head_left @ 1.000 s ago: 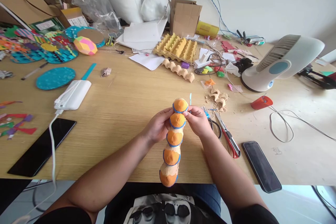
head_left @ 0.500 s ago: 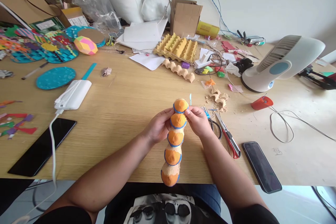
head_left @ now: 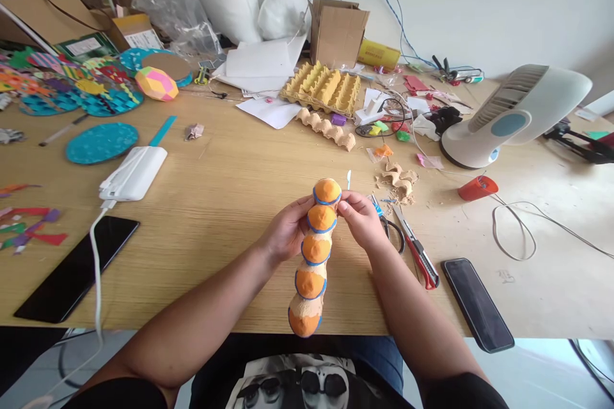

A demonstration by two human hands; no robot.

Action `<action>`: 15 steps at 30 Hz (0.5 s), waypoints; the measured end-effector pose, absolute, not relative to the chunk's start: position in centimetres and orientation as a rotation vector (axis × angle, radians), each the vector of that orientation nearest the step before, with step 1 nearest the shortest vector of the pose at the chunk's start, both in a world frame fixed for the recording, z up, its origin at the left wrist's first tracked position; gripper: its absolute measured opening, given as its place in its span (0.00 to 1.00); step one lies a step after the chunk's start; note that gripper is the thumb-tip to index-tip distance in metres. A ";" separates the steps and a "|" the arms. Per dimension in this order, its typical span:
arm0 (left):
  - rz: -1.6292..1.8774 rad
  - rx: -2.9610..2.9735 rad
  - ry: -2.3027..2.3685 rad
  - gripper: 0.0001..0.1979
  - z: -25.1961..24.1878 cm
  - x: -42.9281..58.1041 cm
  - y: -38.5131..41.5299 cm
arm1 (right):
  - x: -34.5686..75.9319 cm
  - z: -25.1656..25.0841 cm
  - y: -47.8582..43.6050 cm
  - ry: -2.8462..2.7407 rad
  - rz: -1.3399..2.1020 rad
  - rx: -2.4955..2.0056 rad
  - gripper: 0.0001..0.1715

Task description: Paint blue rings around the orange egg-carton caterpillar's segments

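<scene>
Both hands hold an egg-carton caterpillar, a strip of several orange-painted bumps ringed in blue, above the wooden table. My left hand grips its left side near the upper bumps. On the other side, the fingers of my right hand pinch close by the top bump, together with a thin pale blue strip that sticks up above them. The caterpillar's lower end hangs past the table's front edge.
Scissors and a red utility knife lie right of my right hand, with a phone beyond. A white fan, a power bank, another phone, egg cartons and paper crafts crowd the table.
The caterpillar's lower end has swung a little to the left and the whole piece has risen slightly. Both hands keep their grip.
</scene>
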State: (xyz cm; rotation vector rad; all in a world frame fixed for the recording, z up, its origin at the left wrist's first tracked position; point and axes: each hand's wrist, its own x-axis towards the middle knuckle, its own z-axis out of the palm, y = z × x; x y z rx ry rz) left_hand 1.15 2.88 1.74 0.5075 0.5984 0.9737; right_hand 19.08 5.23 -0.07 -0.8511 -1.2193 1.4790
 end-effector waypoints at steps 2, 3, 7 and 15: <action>0.983 0.539 0.582 0.10 2.0 1.0 3.0 | 19.3 0.2 5.4 -1.243 1.436 -0.829 0.15; 0.989 0.546 0.579 0.10 2.0 0.9 3.1 | 19.4 0.3 5.5 -1.246 1.404 -0.836 0.15; 1.013 0.484 0.640 0.09 2.1 0.6 3.5 | 19.5 0.9 5.7 -1.238 1.267 -0.963 0.15; 1.047 0.383 0.628 0.06 1.5 0.2 3.9 | 20.8 2.3 5.8 -1.261 1.015 -1.175 0.27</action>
